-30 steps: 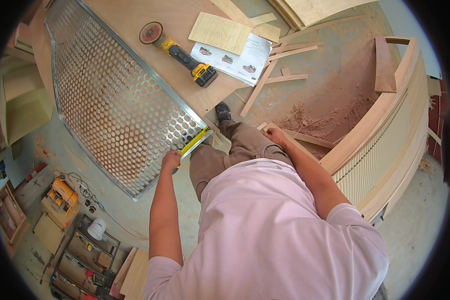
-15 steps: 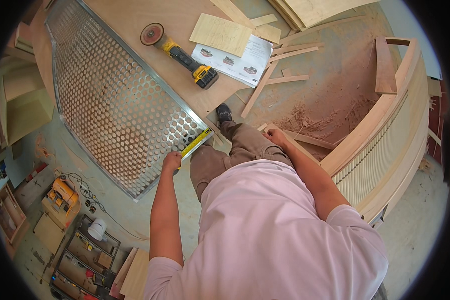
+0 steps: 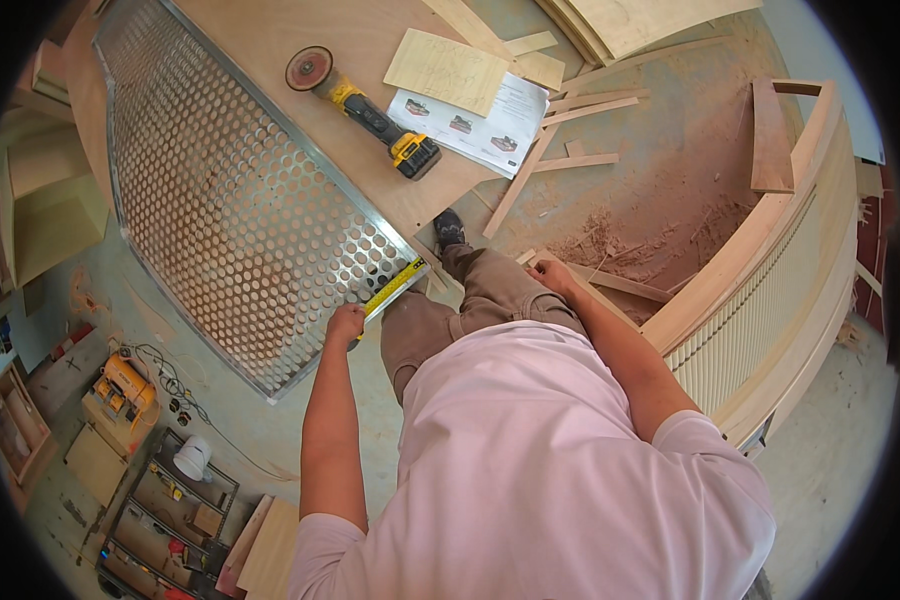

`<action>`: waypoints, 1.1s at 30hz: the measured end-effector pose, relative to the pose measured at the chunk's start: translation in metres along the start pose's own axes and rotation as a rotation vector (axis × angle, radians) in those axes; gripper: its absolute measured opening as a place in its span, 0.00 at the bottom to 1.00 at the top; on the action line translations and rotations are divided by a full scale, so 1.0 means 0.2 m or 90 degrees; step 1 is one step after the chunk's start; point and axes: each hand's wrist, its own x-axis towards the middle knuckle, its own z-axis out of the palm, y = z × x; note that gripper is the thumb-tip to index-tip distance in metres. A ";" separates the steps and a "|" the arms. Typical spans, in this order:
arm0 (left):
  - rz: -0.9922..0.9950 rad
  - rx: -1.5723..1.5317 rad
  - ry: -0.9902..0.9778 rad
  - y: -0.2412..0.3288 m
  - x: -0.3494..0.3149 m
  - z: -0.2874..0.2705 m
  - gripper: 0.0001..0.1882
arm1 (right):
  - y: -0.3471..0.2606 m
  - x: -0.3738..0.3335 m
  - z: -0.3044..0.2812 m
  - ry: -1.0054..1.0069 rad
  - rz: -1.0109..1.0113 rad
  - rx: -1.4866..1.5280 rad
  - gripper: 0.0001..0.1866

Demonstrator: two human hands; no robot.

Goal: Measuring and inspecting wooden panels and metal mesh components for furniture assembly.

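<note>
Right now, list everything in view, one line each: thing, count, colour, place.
perforated metal panel: one, silver, on the plywood sheet at left
plywood sheet: one, tan, under the panel and the grinder
angle grinder: one, yellow and black, on the sheet above the panel
printed paper: one, white, right of the grinder
thin board: one, pale wood, partly over the paper
wood strips: several, pale, scattered on the dusty floor
curved slatted frame: one, pale wood, at right
tool case: one, yellow, lower left
measuring tape: one, yellow, along the panel's lower corner
left hand: grips the tape's end
right hand: rests on a wood strip by the knee
</note>
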 end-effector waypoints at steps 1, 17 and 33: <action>-0.005 0.005 -0.013 0.00 0.02 0.00 0.16 | 0.00 0.01 0.00 -0.001 0.000 -0.007 0.26; -0.056 0.108 -0.021 0.00 -0.08 0.03 0.14 | 0.05 0.01 0.09 -0.001 -0.052 -0.024 0.23; 0.099 -0.039 -0.015 0.16 -0.25 0.04 0.14 | -0.02 0.07 0.11 -0.022 -0.068 -0.095 0.27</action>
